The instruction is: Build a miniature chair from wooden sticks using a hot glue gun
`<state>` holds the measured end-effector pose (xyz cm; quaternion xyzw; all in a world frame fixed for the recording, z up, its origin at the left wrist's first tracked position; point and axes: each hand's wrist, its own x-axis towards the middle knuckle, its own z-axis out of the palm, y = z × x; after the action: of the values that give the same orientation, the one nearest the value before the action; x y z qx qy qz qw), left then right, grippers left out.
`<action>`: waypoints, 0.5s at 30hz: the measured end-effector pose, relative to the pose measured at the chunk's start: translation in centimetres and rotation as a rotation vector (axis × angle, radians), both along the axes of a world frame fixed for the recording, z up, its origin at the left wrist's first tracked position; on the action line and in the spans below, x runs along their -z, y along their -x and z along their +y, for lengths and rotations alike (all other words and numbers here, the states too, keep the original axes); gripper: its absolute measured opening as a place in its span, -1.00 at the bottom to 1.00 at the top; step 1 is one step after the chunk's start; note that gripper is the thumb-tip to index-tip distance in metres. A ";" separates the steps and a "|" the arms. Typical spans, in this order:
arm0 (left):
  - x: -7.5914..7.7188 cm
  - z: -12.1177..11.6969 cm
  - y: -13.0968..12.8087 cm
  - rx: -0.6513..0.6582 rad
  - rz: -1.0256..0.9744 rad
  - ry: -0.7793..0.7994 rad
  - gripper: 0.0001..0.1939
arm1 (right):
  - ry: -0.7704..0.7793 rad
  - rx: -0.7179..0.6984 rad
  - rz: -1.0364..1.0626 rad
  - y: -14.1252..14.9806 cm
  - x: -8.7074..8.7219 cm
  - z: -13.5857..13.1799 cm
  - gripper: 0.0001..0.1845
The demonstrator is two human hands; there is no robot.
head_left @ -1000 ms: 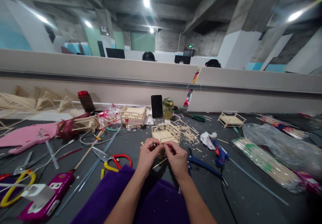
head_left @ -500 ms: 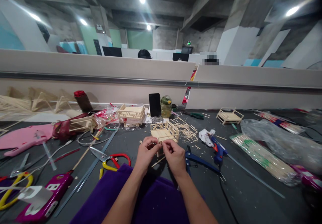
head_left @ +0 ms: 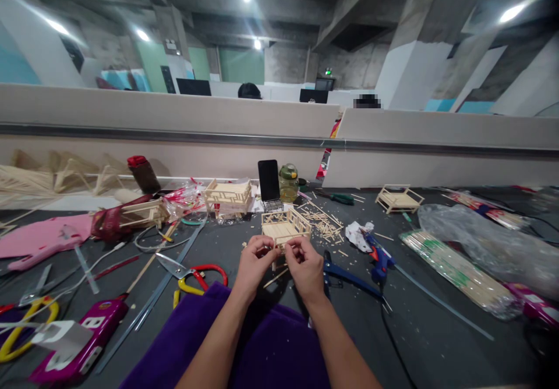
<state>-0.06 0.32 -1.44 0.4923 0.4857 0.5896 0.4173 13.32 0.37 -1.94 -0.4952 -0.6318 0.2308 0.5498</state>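
Observation:
My left hand (head_left: 254, 267) and my right hand (head_left: 304, 269) meet at the middle of the dark table, fingers pinched together on a small piece of thin wooden sticks (head_left: 278, 251) between them. Just behind my fingertips stands a small stick-built frame model (head_left: 286, 226). A loose stick (head_left: 276, 278) lies under my hands. Purple cloth (head_left: 244, 342) covers my lap below my forearms.
Red-handled scissors (head_left: 192, 273) lie left of my hands, a blue glue gun (head_left: 379, 258) and blue-handled tool (head_left: 345, 276) to the right. A heap of short sticks (head_left: 323, 223), a propped phone (head_left: 268, 180), a jar (head_left: 288, 184), more stick models (head_left: 227, 195) (head_left: 396, 198), and bagged sticks (head_left: 449, 272) surround them.
My hands have stayed pinched on the small piece, with the fingers shifting slightly. The view has tilted a little.

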 end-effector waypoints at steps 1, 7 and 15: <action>0.0 0.0 0.0 0.000 -0.002 -0.001 -0.83 | 0.001 -0.004 -0.015 0.0 0.0 0.0 -0.85; 0.1 0.1 0.1 0.011 -0.018 0.010 -0.83 | 0.004 -0.023 -0.058 0.0 0.0 -0.1 -0.83; 0.0 0.0 0.3 0.010 -0.044 0.053 -0.80 | -0.025 0.134 0.287 -0.9 -0.5 0.3 -0.80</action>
<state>-0.40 0.37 -1.40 0.4703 0.4893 0.5854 0.4435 14.20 0.64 -1.42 -0.4914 -0.5151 0.2540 0.6548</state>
